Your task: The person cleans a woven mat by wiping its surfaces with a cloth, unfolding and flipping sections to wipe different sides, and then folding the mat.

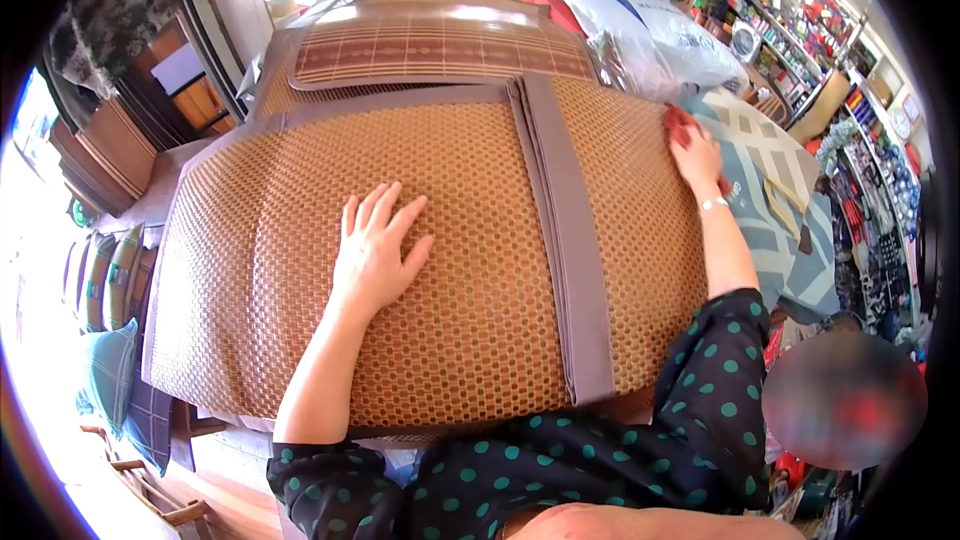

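A large brown woven mat (460, 340) with a grey-brown cloth edge lies spread out before me. My left hand (378, 245) rests flat on its middle-left part, fingers spread, holding nothing. Across the mat, right of its centre, runs a folded grey-brown cloth band (570, 240). At the mat's upper right edge my right hand (697, 155) is closed on a red cloth (681, 123), part of which is hidden under the fingers.
Behind lies another mat with a plaid pattern (440, 48). White plastic packages (665, 35) sit at the back right. A patterned grey-blue cloth (740, 140) lies right of the mat, near crowded shelves. Cushions (108, 360) stand at the left.
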A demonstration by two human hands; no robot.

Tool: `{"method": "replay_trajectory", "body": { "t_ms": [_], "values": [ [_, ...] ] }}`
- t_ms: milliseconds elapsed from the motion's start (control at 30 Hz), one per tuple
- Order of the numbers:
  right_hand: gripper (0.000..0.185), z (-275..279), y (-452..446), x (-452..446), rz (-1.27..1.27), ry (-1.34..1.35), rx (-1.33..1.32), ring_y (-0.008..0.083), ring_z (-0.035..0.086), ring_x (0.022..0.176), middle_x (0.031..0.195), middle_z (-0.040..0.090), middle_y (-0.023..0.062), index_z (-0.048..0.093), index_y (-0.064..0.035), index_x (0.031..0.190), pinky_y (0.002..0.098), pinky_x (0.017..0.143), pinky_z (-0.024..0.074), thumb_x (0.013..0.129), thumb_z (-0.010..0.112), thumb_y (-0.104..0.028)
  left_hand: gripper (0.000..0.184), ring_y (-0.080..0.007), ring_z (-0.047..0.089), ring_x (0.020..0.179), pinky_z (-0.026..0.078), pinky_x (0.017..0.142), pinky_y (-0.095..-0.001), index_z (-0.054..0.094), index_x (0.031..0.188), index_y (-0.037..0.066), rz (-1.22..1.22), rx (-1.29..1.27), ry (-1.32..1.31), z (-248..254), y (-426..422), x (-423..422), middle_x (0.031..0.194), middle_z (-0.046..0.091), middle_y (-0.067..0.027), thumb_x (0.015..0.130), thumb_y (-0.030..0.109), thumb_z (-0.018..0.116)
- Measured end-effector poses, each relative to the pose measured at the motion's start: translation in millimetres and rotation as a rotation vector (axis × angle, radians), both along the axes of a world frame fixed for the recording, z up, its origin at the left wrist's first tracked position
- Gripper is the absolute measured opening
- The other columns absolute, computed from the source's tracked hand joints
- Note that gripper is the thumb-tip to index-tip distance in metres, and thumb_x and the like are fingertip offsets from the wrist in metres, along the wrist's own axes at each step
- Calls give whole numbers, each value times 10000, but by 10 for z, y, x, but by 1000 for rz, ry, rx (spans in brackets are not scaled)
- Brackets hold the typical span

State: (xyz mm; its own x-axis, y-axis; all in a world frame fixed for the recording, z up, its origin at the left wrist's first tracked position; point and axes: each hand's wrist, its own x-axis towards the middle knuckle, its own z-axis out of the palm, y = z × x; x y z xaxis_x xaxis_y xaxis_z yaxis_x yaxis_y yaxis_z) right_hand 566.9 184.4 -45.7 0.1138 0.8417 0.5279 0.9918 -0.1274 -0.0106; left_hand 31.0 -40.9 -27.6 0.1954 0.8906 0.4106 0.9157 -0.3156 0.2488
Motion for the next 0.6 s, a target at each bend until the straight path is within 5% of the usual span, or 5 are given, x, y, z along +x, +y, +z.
{"method": "replay_trajectory", "body": {
  "t_ms": [33, 133, 300, 400, 600],
  "values": [
    [502, 170, -152, -55, -118, 193, -111, 433, 549, 1155, 1354, 554, 120, 610, -217, 1278, 516, 987, 450, 851, 603, -480, 489, -365, 380, 1386, 217, 1180, -555, 563, 1361, 116, -10, 0, 4, -12, 14, 5, 1439, 465, -223, 939, 362, 603],
    [500, 117, -20, -133, -143, 111, -82, 423, 549, 1166, 1336, 567, 114, 609, -224, 1282, 539, 976, 448, 853, 594, -481, 486, -371, 385, 1377, 222, 1175, -560, 562, 1360, 116, -13, 3, 25, 21, 11, 24, 1430, 468, -227, 939, 356, 603],
    [302, 299, 144, -1747, 557, 99, 83, 296, 662, 993, 1051, 706, 122, 719, -129, 1015, 401, 891, 524, 818, 665, -352, 488, -375, 386, 1373, 221, 1173, -560, 559, 1362, 116, -13, -3, 44, 11, 29, 29, 1428, 469, -229, 935, 346, 608],
    [283, 297, -113, -2689, 841, 94, -37, 335, 605, 1061, 1127, 685, 83, 718, -170, 1010, 469, 899, 515, 793, 696, -350, 498, -361, 386, 1380, 228, 1174, -540, 563, 1364, 119, -5, 4, 53, 13, 30, 29, 1438, 471, -206, 907, 306, 629],
    [264, 288, -39, -2373, 868, 196, -11, 332, 601, 1085, 1147, 668, 84, 706, -167, 1042, 471, 906, 503, 820, 689, -309, 507, -354, 374, 1395, 217, 1186, -524, 559, 1375, 118, -1, -31, 32, 26, 13, 21, 1461, 459, -195, 920, 336, 617]
  ]
}}
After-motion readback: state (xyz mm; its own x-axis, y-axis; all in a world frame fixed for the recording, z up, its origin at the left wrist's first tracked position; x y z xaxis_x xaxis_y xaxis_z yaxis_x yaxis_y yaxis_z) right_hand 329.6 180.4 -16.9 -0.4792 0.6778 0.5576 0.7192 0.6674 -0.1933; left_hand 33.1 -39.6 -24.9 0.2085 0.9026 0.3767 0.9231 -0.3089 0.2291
